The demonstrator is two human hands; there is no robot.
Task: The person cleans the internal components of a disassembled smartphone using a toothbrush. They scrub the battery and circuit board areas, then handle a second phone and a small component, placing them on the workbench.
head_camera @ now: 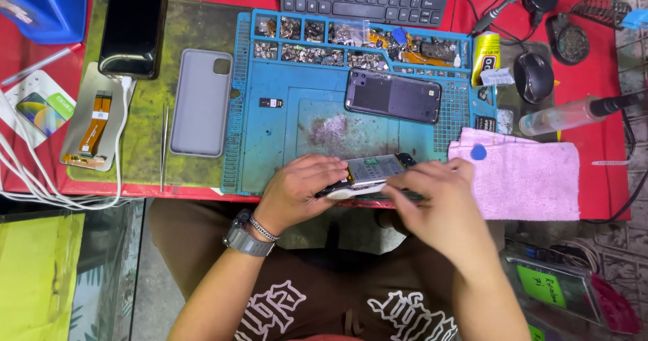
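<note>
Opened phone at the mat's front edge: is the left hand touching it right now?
Touching. The head view shows the left hand with its fingers curled over the near end of the opened phone, no gap between them; the right hand covers its other end.

Blue mat (270, 145), pink cloth (533, 179)

The opened phone (368, 174) lay at the near edge of the work mat (270, 159), between both hands. Behind it lay a back cover (393, 96); parts trays (317, 44) behind that. A cloth (526, 179) lay right; a phone case (200, 102) left.
</note>
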